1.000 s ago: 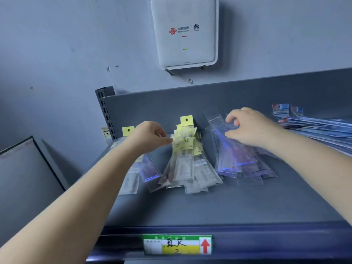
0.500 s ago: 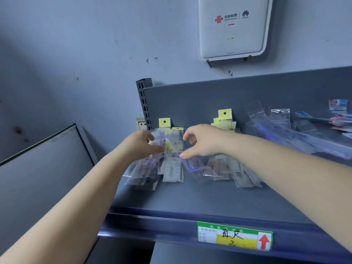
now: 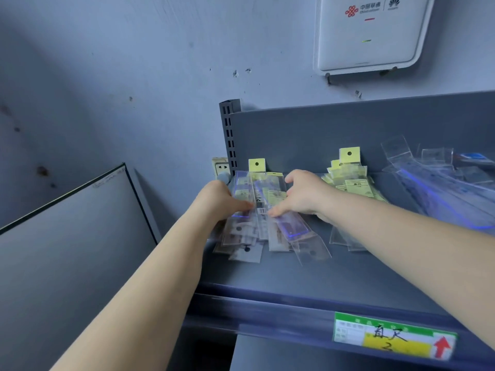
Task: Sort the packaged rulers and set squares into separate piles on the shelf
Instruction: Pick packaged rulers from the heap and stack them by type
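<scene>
The left hand (image 3: 222, 200) and the right hand (image 3: 302, 195) both gripped the leftmost pile of packaged rulers (image 3: 263, 210) from its two sides, on the grey shelf (image 3: 334, 274). A second pile (image 3: 351, 183) lay just beside, to the right, and clear packages (image 3: 442, 188) farther right.

I'm seeing my left hand (image 3: 223, 200) and right hand (image 3: 308, 195) bare, both forearms uncovered, sleeveless to the frame's edge.
</scene>
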The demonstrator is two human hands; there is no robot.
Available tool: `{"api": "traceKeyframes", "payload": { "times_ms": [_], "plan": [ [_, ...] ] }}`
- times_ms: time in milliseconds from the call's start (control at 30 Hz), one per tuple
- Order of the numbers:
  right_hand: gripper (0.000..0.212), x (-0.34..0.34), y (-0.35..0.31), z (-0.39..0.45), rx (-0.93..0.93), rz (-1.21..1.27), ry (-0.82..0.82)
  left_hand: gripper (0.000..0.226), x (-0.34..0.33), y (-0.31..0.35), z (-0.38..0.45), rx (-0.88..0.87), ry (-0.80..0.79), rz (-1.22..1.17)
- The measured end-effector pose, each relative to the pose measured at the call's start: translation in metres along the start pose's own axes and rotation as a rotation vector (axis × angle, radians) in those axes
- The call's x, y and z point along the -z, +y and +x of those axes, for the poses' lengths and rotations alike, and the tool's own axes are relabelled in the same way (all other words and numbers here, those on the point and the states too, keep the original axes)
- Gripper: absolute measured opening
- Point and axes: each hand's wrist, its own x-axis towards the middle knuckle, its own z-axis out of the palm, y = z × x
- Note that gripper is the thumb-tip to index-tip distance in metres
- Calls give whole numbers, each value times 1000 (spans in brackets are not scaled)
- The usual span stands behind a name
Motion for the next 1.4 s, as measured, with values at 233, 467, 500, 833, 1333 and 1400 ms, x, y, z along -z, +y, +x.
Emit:
{"api": "traceKeyframes", "payload": {
  "times_ms": [233,467,500,833,1333,1400],
  "plan": [
    [47,-9,7,13,-12,313,114,22,3,-8,5,43,35,-169],
    [11,17,10,5,-44,826,126,10,12,-2,2,55,51,-600],
    [15,22,12,4,-45,893,105,8,13,2,0,61,30,-677],
    [19,63,30,-6,-32,1250,78,18,7,52,-21,-141,-328,-991],
    [21,116,84,-44,98,1114,365,30,-22,138,-34,-426,-355,-731],
    [13,132,94,-49,106,1151,337,28,-20,148,-31,-466,-282,-635]
  ]
}}
